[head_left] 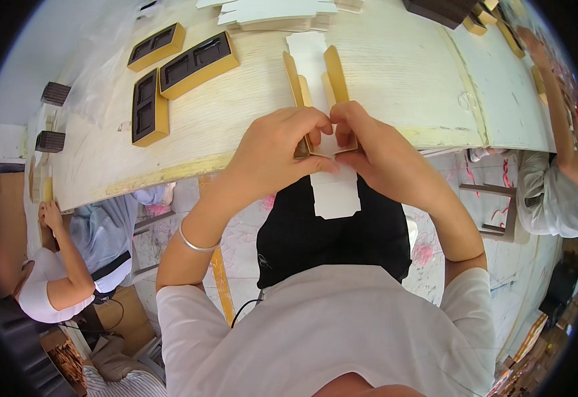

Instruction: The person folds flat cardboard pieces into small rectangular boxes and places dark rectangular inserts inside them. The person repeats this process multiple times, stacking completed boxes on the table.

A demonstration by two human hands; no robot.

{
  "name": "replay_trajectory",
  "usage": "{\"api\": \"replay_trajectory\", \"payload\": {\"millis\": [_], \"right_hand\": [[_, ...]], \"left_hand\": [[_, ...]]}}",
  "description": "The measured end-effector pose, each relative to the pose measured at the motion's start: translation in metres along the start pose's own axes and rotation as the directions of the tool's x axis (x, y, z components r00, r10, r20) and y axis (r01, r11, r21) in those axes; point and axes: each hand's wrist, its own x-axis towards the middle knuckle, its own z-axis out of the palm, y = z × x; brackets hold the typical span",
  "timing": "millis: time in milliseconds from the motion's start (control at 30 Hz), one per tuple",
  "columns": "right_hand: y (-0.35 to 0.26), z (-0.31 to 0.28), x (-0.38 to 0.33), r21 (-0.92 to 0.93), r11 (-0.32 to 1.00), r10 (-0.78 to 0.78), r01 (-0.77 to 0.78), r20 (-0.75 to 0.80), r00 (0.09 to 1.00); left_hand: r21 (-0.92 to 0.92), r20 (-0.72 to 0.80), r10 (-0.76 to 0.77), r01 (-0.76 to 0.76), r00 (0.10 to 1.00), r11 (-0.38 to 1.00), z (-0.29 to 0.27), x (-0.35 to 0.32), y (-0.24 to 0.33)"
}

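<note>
A partly folded cardboard box (337,197), white inside with gold side walls standing up, lies lengthwise over the table's near edge. Its white near flap hangs out above my lap. My left hand (282,142) grips the left wall near the close end, thumb and fingers bent round the card. On the opposite wall my right hand (385,155) pinches in the same way, thumb and fingers closed on the small folded-in flaps. The two hands almost meet over the middle of the box. Parts of the near corners are hidden behind my fingers.
Three gold boxes with black inserts (199,65) rest at left on the pale table (408,79). A stack of flat white card blanks (276,12) lies at the far side. Dark and gold boxes (441,9) sit far right. Other people work at left and right.
</note>
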Motion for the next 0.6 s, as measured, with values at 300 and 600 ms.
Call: {"api": "replay_trajectory", "payload": {"millis": [300, 600], "right_hand": [[-0.001, -0.012, -0.012, -0.106, 0.978, -0.173, 0.178, 0.059, 0.983], [0.025, 0.013, -0.011, -0.085, 0.932, -0.362, 0.352, -0.293, 0.885]], "left_hand": [[0.082, -0.149, 0.026, -0.014, 0.988, 0.997, 0.015, -0.006, 0.006], [-0.312, 0.087, -0.136, 0.157, 0.987, 0.937, -0.008, -0.004, 0.015]]}}
